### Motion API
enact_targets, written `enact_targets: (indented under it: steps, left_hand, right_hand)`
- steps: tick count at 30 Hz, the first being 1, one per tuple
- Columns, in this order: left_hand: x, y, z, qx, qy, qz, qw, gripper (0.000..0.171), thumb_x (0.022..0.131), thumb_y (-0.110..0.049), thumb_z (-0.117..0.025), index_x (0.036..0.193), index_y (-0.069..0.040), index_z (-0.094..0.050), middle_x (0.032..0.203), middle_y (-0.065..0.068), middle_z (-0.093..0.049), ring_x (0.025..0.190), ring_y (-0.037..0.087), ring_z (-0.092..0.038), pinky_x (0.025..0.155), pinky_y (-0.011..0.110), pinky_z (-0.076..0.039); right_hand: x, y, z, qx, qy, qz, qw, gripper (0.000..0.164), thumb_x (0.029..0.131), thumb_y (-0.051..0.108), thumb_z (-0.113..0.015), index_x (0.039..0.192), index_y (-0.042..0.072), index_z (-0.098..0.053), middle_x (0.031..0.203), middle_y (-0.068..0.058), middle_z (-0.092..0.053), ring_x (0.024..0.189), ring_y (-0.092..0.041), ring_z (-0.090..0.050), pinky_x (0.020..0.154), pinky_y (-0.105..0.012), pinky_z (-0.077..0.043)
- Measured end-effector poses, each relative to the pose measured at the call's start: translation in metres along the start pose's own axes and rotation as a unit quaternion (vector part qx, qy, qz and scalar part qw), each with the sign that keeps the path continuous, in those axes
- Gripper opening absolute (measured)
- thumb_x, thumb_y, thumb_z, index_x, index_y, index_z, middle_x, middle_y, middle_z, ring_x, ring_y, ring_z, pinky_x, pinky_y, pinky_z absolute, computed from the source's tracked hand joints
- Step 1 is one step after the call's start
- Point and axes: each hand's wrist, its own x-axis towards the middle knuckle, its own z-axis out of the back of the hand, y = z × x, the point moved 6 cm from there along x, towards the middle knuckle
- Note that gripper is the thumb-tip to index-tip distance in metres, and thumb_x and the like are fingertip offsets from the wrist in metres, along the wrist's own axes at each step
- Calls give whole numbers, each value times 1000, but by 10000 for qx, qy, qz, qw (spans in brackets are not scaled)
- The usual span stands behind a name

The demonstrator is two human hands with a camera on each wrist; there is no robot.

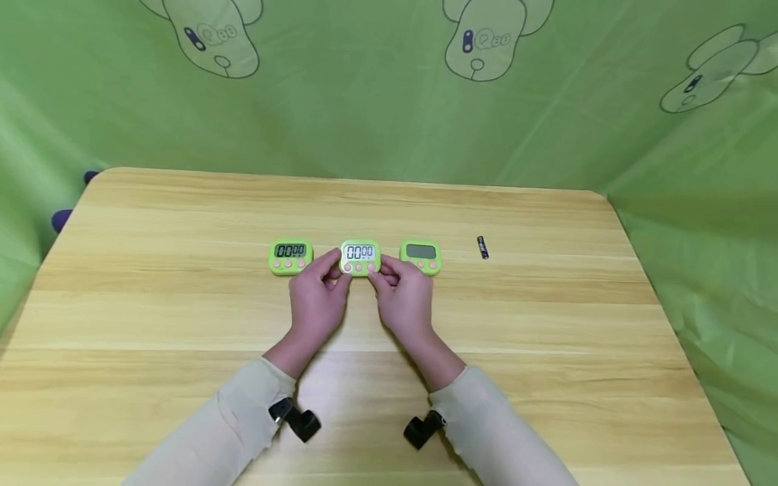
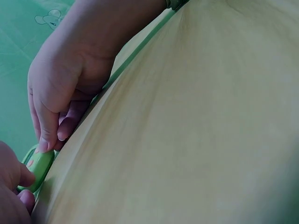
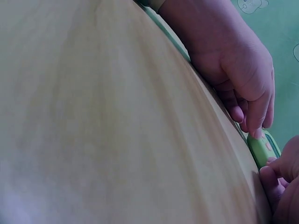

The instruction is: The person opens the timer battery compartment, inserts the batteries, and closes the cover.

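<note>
Between my two hands is a green digital timer (image 1: 360, 256) with pink buttons, its lit display reading 00 00. My left hand (image 1: 319, 293) pinches its left end, thumb at the lower edge. The other end is pinched by my right hand (image 1: 407, 293) in the same way. Both wrist views show the timer edge-on, the left wrist view with the green casing (image 2: 42, 165) between the two hands' fingertips. To the left lies a second green timer (image 1: 291, 257), also showing 00 00. A third timer (image 1: 421, 254), its display blank, lies behind my right hand, which partly covers it.
A small dark battery (image 1: 483, 247) lies on the wooden table (image 1: 547, 324) to the right of the timers. Green cloth (image 1: 365, 121) with animal-head drawings hangs behind the table and along its sides. A small black device (image 1: 298, 420) is strapped at each sleeve cuff.
</note>
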Motion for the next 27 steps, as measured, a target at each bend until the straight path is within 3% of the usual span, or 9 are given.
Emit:
enact_targets:
  steps: [8,14,18,23,27]
  left_hand:
    - [1,2,-1,132,153,304,9993,37,83,5,-77,120,3,-69,85,10,-68,71,17,-61,60,28,-54]
    - [0,5,-1,3,307,496,9983,42,83,4,-76,123,7,-65,88,12,-68,74,19,-63,64,28,-55]
    - [-4,5,2,-134,355,692,9969,45,82,4,-77,125,8,-64,94,15,-66,75,20,-64,66,27,-56]
    - [-12,-1,7,-222,239,797,9963,41,78,6,-79,116,8,-66,99,16,-63,77,21,-63,69,29,-56]
    - [-21,-10,2,-425,314,657,9964,34,76,9,-78,108,7,-67,95,15,-63,78,23,-61,69,31,-56]
  right_hand:
    - [2,3,-1,-261,49,81,9996,29,86,5,-79,114,-2,-72,94,-9,-73,76,-12,-67,64,-18,-55]
    - [1,0,2,27,164,-38,9999,31,85,4,-80,114,-2,-72,94,-9,-73,74,-12,-68,59,-19,-56]
    - [-5,-1,7,137,341,-81,9993,34,80,2,-84,112,-2,-72,97,-10,-72,75,-12,-69,65,-20,-56]
    - [-15,-6,19,158,571,-173,9981,32,78,0,-85,108,0,-72,99,-9,-72,77,-12,-69,69,-21,-57]
    - [-21,-13,35,184,567,-172,9981,28,80,1,-84,106,0,-73,94,-8,-72,76,-15,-69,69,-24,-57]
